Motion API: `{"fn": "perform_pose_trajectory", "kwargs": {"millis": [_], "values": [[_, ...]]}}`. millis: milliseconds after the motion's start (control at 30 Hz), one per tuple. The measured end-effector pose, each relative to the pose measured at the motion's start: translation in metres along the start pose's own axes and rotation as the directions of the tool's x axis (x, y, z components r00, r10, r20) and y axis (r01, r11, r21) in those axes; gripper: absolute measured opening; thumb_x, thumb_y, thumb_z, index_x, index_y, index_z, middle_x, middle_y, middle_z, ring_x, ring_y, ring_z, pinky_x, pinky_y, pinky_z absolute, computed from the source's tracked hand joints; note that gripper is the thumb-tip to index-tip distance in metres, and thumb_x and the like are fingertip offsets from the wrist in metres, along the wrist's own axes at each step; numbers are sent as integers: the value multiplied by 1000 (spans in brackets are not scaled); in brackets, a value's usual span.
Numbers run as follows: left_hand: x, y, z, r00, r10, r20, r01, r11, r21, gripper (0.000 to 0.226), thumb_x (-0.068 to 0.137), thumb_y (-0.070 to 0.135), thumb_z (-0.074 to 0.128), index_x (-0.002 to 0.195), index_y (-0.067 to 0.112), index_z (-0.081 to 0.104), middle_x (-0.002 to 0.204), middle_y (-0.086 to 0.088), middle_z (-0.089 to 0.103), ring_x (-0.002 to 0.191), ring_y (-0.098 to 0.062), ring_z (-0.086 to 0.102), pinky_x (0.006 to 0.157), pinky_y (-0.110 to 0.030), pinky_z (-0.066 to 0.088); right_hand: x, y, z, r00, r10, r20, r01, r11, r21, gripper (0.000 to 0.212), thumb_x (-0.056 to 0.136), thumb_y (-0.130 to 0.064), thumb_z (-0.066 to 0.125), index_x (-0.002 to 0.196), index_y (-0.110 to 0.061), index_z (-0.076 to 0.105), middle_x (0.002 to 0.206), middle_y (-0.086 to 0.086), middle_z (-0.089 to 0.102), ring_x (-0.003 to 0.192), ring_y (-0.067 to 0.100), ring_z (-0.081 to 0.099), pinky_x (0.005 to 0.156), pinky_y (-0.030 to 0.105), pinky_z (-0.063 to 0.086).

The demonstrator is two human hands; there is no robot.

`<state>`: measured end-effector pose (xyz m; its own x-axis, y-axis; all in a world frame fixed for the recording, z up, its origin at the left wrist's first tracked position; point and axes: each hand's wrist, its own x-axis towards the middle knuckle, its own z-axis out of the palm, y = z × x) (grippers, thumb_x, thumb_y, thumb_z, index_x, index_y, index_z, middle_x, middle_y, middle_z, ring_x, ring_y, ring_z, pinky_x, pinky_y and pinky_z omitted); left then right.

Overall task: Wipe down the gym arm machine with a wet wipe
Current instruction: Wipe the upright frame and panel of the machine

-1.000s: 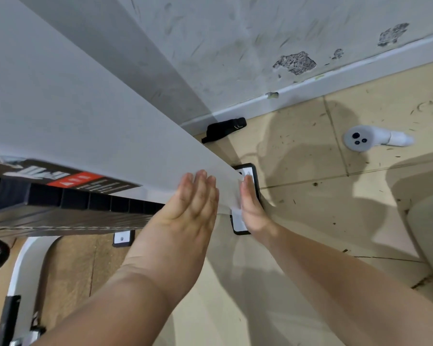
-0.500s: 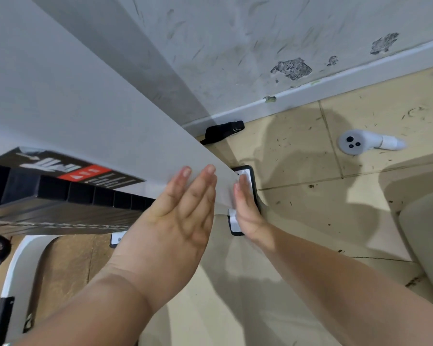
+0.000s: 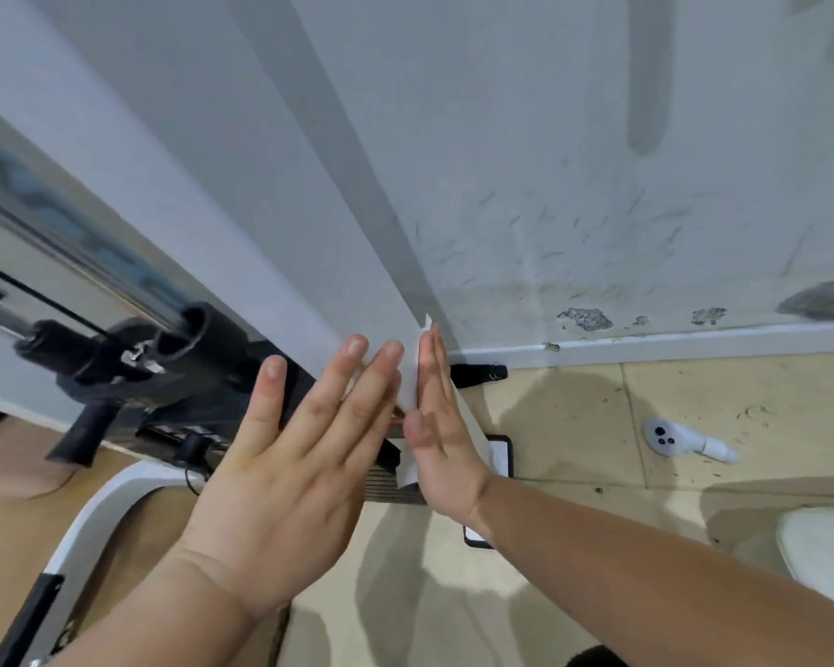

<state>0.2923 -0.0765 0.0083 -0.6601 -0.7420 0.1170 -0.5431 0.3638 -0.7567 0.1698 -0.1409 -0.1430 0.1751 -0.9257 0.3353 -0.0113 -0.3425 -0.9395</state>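
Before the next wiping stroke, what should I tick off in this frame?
1. Wet wipe under the working hand: ok, the right hand presses it flat against the white panel edge.
2. Left hand clear of the wipe: ok, fingers straight, holding nothing.
3. Panel above the hands free of obstacles: ok.
4. Wipe wet enough: cannot tell.
5. Black handle assembly on the left already wiped: cannot tell.
6. White controller out of the way: ok, it lies on the floor, apart from both hands.
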Motion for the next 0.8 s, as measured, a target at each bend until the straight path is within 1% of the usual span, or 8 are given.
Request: {"fn": "perform_pose_trajectory", "kwargs": {"millis": [67, 200, 333, 433, 533, 633, 700, 800], "values": [[0, -25, -20, 996, -85, -32, 85, 996, 1, 75, 85, 23, 46, 156, 3, 32, 168, -13, 14, 155, -35, 10, 121, -65, -1, 12, -35, -2, 997, -82, 0, 82, 997, 0, 104, 94, -82, 14, 161, -6, -9, 171, 2, -19, 158, 20, -18, 128, 53, -1], [-1, -71, -53, 968, -216, -128, 219, 976, 3, 81, 83, 23, 56, 156, 3, 29, 168, -14, 14, 154, -37, 14, 120, -68, 6, 40, -101, -4, 957, -288, -8, 287, 955, -79, 97, 102, -71, 13, 159, 5, -5, 171, 14, -12, 158, 31, -13, 126, 63, 4], [-2, -106, -80, 897, -405, -177, 390, 914, -114, 83, 82, 20, 56, 157, 3, 26, 168, -13, 16, 154, -35, 17, 117, -71, 14, 70, -176, -8, 904, -428, -2, 423, 894, -145, 103, 97, -77, 9, 159, 4, -5, 171, 12, -13, 159, 29, -13, 127, 58, 2], [2, -132, -96, 832, -535, -148, 501, 838, -216, 86, 79, 19, 56, 157, 4, 26, 169, -11, 13, 155, -32, 13, 119, -69, 11, 94, -228, -11, 850, -527, 1, 517, 834, -192, 105, 95, -79, 9, 160, 3, -4, 171, 13, -12, 159, 28, -13, 127, 58, 1], [7, -153, -111, 780, -608, -150, 552, 781, -293, 88, 79, 19, 53, 160, 6, 19, 170, -8, 8, 156, -28, 8, 120, -66, 11, 118, -274, -14, 790, -613, 20, 597, 760, -255, 105, 96, -79, 9, 159, 4, -4, 171, 13, -12, 159, 28, -12, 128, 57, 2], [14, -167, -122, 748, -633, -200, 545, 758, -359, 86, 81, 18, 47, 160, 9, 17, 170, -6, 6, 157, -27, 9, 120, -64, 11, 146, -321, -24, 666, -739, 102, 717, 596, -361, 103, 99, -75, 13, 157, 9, -3, 169, 20, -12, 158, 34, -10, 126, 61, 4], [21, -175, -127, 743, -628, -230, 516, 757, -399, 81, 81, 19, 41, 160, 9, 22, 170, -5, 8, 156, -26, 13, 118, -62, 15, 169, -355, -36, 553, -806, 213, 783, 415, -462, 99, 100, -72, 16, 156, 9, 0, 166, 28, -13, 157, 39, -11, 125, 64, 5], [32, -182, -132, 753, -606, -257, 469, 768, -436, 77, 80, 24, 35, 155, 8, 36, 169, -6, 12, 154, -24, 19, 115, -58, 19, 198, -410, -60, 423, -807, 413, 775, 87, -626, 95, 101, -67, 20, 156, 11, 13, 165, 31, -4, 155, 42, -13, 126, 60, 3]]}}
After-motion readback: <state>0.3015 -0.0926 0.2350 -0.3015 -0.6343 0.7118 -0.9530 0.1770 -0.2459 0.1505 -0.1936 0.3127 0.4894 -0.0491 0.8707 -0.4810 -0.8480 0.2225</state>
